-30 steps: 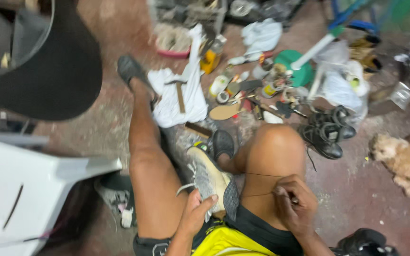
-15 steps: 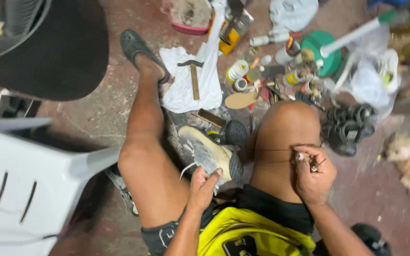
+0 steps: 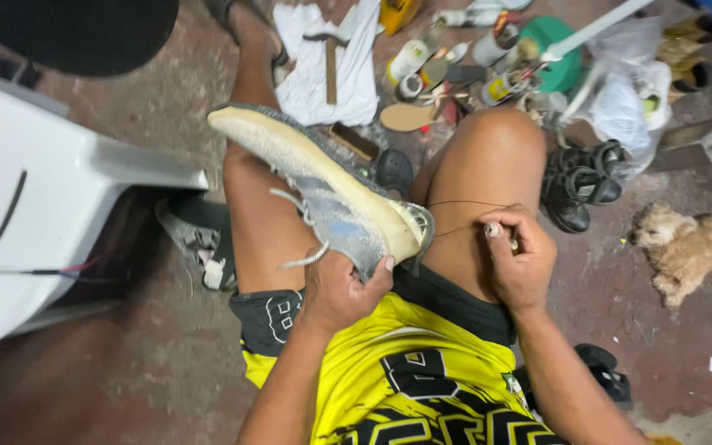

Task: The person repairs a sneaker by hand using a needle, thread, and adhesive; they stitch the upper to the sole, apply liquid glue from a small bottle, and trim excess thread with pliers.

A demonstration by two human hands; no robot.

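My left hand (image 3: pixel 341 287) grips a grey knit sneaker (image 3: pixel 323 188) by its upper, sole side up, toe pointing up-left across my left thigh. A dark thread (image 3: pixel 463 204) runs from the sneaker's heel to my right hand (image 3: pixel 519 257). That hand rests on my right thigh, fingers pinched on the thread and a small needle-like tool. I sit in a yellow and black jersey with bare knees.
A white plastic chair (image 3: pixel 51 206) stands at the left. Ahead on the floor lie a white cloth with a hammer (image 3: pixel 330 66), glue tubes, a sole insert (image 3: pixel 407 117) and a green lid. Black sandals (image 3: pixel 578 181) and a small tan dog (image 3: pixel 694 247) are at the right.
The sneaker has been lifted and turned so its pale sole faces up across my left thigh. My right hand stays on the right thigh with the thread pulled taut.
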